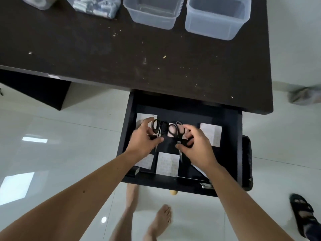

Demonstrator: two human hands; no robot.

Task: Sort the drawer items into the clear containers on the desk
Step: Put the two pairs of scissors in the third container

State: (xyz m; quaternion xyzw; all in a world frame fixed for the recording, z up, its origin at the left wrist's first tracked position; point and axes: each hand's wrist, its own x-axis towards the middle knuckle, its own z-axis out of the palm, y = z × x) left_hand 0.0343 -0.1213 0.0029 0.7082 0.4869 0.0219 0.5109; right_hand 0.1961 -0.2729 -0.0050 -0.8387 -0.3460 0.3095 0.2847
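Two black-handled scissors lie in the open drawer among white paper notes. My left hand pinches the left scissors near the pivot; my right hand curls its fingers around the right scissors. Blades are mostly hidden beneath my hands. Two clear containers stand empty on the dark surface.

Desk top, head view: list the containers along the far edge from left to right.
Container with a pale roll → container of small packets → empty container → second empty container.
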